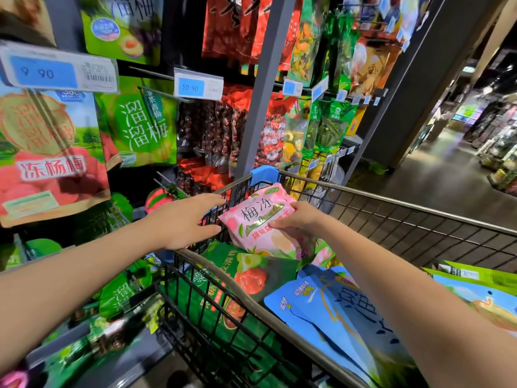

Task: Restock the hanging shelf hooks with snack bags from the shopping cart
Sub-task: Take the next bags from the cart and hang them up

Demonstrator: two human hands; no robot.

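A pink snack bag with green lettering is lifted above the wire shopping cart. My right hand grips its right edge, thumb on the front. My left hand is beside the bag's left edge with fingers straight and spread, over the cart's front left rim; whether it touches the bag I cannot tell. Inside the cart lie green bags and blue bags. Hanging shelf hooks with snack bags fill the wall to the left and ahead.
Price tags stick out on the hook ends. A grey upright post stands just behind the cart. Green bags hang low at the left of the cart. An aisle floor opens to the right.
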